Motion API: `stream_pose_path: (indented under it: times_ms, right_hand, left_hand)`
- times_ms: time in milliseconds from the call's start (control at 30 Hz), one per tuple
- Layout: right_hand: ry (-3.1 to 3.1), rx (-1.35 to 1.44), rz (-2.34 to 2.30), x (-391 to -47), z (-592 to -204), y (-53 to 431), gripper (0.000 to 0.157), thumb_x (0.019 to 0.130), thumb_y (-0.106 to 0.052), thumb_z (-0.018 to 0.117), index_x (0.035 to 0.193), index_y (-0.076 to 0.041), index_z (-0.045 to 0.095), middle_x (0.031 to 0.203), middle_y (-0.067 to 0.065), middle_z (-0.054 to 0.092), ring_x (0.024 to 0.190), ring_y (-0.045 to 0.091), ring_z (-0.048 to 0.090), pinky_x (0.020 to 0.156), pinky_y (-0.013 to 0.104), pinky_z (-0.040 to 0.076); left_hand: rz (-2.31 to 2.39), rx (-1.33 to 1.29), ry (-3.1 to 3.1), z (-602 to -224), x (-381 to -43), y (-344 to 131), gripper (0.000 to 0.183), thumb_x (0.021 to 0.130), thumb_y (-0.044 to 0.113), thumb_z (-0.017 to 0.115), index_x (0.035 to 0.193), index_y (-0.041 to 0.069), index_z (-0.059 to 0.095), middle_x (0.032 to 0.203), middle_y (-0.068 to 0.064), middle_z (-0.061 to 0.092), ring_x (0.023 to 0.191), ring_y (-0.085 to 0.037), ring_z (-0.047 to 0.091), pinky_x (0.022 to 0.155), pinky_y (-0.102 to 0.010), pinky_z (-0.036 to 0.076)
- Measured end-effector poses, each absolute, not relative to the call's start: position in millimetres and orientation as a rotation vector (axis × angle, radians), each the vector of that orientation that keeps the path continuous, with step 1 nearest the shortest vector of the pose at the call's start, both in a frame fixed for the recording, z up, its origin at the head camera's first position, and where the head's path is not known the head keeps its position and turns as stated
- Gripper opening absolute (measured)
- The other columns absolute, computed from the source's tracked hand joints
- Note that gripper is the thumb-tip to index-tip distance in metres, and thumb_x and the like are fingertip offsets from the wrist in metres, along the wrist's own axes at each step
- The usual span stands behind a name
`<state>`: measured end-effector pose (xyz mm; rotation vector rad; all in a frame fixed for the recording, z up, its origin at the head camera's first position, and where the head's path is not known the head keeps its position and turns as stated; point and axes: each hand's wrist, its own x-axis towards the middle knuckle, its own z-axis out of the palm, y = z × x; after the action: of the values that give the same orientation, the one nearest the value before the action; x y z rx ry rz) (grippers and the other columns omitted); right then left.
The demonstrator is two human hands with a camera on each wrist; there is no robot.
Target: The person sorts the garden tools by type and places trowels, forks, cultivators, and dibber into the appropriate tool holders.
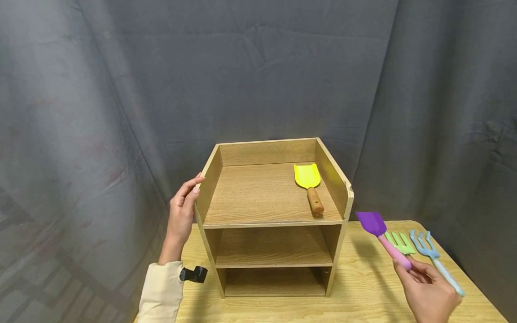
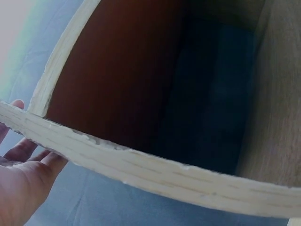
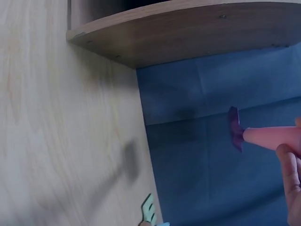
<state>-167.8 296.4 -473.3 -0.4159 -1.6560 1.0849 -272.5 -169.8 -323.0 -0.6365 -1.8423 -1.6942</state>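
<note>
A wooden shelf unit (image 1: 274, 224) stands upright on the table, with an open tray-like top and two compartments below. My left hand (image 1: 182, 211) holds the edge of its left side panel, fingers and thumb on either side of the board (image 2: 141, 165) in the left wrist view. To the right of the unit, my right hand (image 1: 428, 287) grips the pink handle of a purple toy shovel (image 1: 372, 223), raised above the table with its blade pointing up and left. A yellow toy shovel (image 1: 308, 176) with a wooden handle lies on the top shelf, near the right wall.
A green toy rake (image 1: 400, 242) and a blue toy rake (image 1: 429, 247) lie at the right side of the wooden table (image 1: 363, 278), partly behind my right hand. Grey curtains (image 1: 258, 80) hang behind and on both sides.
</note>
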Motion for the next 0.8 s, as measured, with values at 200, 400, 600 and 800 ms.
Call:
stream_pose_path:
  times_ms: [200, 400, 600, 800]
  right_hand:
    - [-1.641, -0.411, 1.085, -165.7, -464.7, 292.7, 0.024, 0.063, 0.007, 0.083, 0.082, 0.015, 0.071, 0.064, -0.032, 0.055, 0.05, -0.014, 0.053, 0.049, 0.005, 0.041]
    - [-1.625, -0.411, 1.105, -161.7, -457.0, 288.5, 0.025, 0.063, 0.009, 0.083, 0.083, 0.016, 0.07, 0.064, -0.031, 0.056, 0.05, -0.015, 0.054, 0.049, 0.005, 0.04]
    - [-1.598, -0.414, 1.131, -155.6, -443.6, 281.7, 0.024, 0.063, 0.011, 0.082, 0.081, 0.017, 0.069, 0.066, -0.029, 0.059, 0.049, -0.012, 0.055, 0.049, 0.006, 0.042]
    - [-1.562, -0.42, 1.169, -149.9, -429.2, 275.8, 0.027, 0.062, 0.011, 0.083, 0.085, 0.018, 0.069, 0.068, -0.027, 0.061, 0.052, -0.01, 0.058, 0.052, 0.008, 0.044]
  left_hand:
    - [-1.683, -0.64, -1.834, -324.0, -273.0, -169.6, 0.031, 0.103, 0.01, 0.044, 0.126, -0.008, 0.056, 0.139, -0.014, 0.051, 0.133, -0.021, 0.041, 0.109, -0.034, 0.028]
    - [-1.681, -0.634, -1.832, -325.4, -273.4, -169.3, 0.032, 0.103, 0.011, 0.044, 0.127, -0.005, 0.057, 0.139, -0.012, 0.052, 0.134, -0.02, 0.04, 0.109, -0.035, 0.028]
    - [-1.691, -0.633, -1.811, -325.5, -273.4, -168.6, 0.032, 0.103, 0.011, 0.044, 0.126, -0.007, 0.057, 0.139, -0.014, 0.052, 0.133, -0.02, 0.041, 0.109, -0.035, 0.027]
    - [-1.708, -0.625, -1.815, -326.6, -273.4, -168.0, 0.032, 0.103, 0.012, 0.044, 0.127, -0.005, 0.057, 0.141, -0.01, 0.051, 0.133, -0.02, 0.041, 0.108, -0.036, 0.029]
